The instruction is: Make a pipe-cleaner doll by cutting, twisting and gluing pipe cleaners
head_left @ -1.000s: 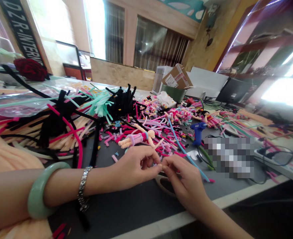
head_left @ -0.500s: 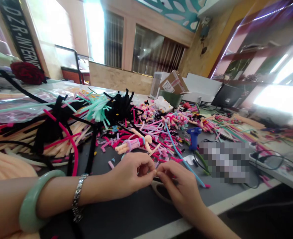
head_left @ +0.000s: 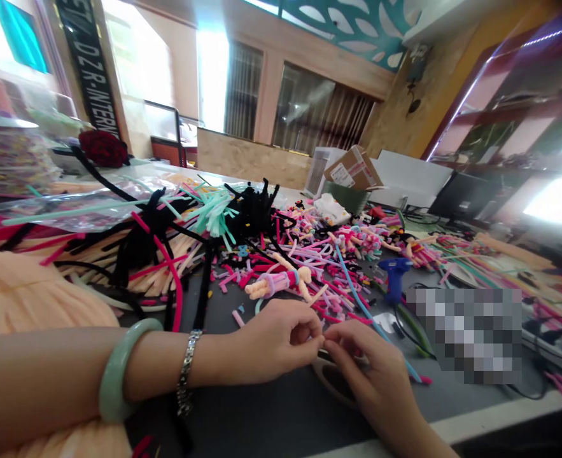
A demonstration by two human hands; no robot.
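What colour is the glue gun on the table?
Blue: the glue gun shows best in the current head view, beyond the right hand.

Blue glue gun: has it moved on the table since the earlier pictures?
No: the blue glue gun keeps its place relative to the cardboard box; the whole view has shifted.

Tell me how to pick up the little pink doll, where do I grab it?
Grab the doll around its pink middle, probably from above. It lies stretched out, legs to the left and head to the right, so you can pinch across its narrow body. The left hand is close on the near side, and its arms look thin and bendy.
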